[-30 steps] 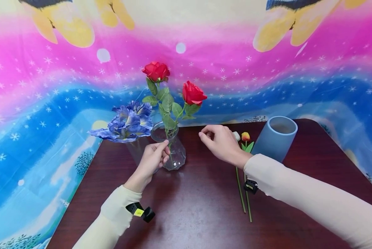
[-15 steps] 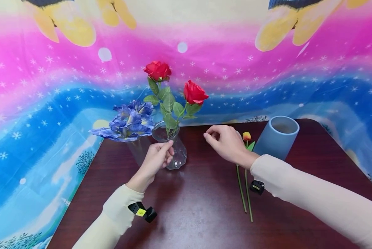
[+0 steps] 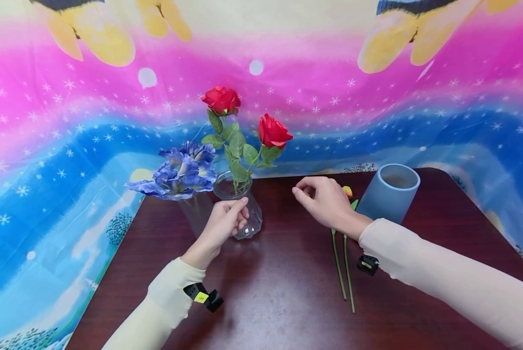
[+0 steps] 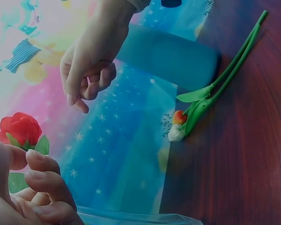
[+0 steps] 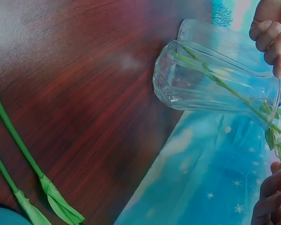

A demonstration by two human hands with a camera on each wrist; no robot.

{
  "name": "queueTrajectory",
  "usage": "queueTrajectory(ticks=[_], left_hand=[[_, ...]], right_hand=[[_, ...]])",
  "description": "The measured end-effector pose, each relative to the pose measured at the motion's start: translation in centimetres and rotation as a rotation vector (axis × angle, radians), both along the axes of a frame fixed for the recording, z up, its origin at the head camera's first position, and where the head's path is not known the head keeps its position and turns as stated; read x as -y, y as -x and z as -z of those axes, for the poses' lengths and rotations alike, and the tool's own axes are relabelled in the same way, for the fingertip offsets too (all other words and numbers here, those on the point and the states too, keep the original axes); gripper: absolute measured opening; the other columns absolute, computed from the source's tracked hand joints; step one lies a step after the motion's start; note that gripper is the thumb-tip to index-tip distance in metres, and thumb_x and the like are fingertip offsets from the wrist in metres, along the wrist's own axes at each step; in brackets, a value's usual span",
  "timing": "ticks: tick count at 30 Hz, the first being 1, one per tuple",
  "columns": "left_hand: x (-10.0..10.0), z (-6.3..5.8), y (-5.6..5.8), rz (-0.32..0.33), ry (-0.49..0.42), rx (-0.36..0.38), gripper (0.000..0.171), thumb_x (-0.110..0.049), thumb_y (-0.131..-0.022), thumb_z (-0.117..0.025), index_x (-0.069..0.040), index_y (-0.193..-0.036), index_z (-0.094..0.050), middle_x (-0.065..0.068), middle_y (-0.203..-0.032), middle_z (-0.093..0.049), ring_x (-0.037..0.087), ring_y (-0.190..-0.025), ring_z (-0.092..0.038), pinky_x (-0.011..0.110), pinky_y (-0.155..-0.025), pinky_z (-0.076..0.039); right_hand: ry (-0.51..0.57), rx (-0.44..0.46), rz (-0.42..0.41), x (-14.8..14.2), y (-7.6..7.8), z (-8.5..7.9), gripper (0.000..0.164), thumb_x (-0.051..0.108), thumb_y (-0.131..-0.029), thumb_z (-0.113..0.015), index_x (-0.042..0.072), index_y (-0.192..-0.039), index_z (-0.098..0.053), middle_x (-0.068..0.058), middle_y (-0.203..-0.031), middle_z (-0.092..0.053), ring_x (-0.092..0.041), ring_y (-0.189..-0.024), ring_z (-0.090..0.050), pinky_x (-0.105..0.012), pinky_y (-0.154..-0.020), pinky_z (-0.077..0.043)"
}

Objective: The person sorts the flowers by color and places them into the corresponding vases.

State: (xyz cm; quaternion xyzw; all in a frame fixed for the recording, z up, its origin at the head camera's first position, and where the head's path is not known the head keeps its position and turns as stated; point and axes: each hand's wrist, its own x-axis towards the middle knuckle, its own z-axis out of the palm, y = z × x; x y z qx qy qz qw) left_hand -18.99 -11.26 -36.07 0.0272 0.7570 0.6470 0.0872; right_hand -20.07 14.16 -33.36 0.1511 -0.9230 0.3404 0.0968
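Observation:
My left hand [image 3: 224,218] hovers in front of the clear faceted glass vase [image 3: 251,221], fingers loosely curled and nothing held. Two red roses [image 3: 222,100] with green leaves stand in that vase; their stems [image 5: 220,83] show through the glass in the right wrist view. Over the table to the right, my right hand [image 3: 324,201] is also loosely curled with nothing in it. Beneath and beyond it lie two tulips, an orange-yellow one [image 3: 348,191] and a white one [image 4: 176,133]. The white bloom is hidden behind the right hand in the head view.
A blue-grey vase [image 3: 386,206] stands at the back right, close to the tulips. At the left, blue-purple flowers [image 3: 182,174] fill a second clear vase [image 3: 193,216]. A printed cloth [image 3: 322,97] hangs behind the dark wooden table [image 3: 279,291].
Both hands have drifted slightly to the right, the right one now covering the white tulip and part of the orange one. The roses and vases stand as before.

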Motion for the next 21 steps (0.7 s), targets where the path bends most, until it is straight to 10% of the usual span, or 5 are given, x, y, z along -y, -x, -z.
queueTrajectory(ticks=[21], left_hand=[[-1.3, -0.7, 0.3, 0.052, 0.032, -0.085, 0.043, -0.028, -0.106, -0.050, 0.001, -0.075, -0.056, -0.002, -0.051, -0.048, 0.007, -0.044, -0.036, 0.019, -0.044, -0.031]], right_hand=[[-0.019, -0.104, 0.009, -2.9, -0.2, -2.8, 0.021, 0.024, -0.101, -0.062, 0.009, -0.108, -0.075, -0.004, -0.081, -0.068, -0.018, -0.070, -0.058, -0.035, -0.064, -0.045]])
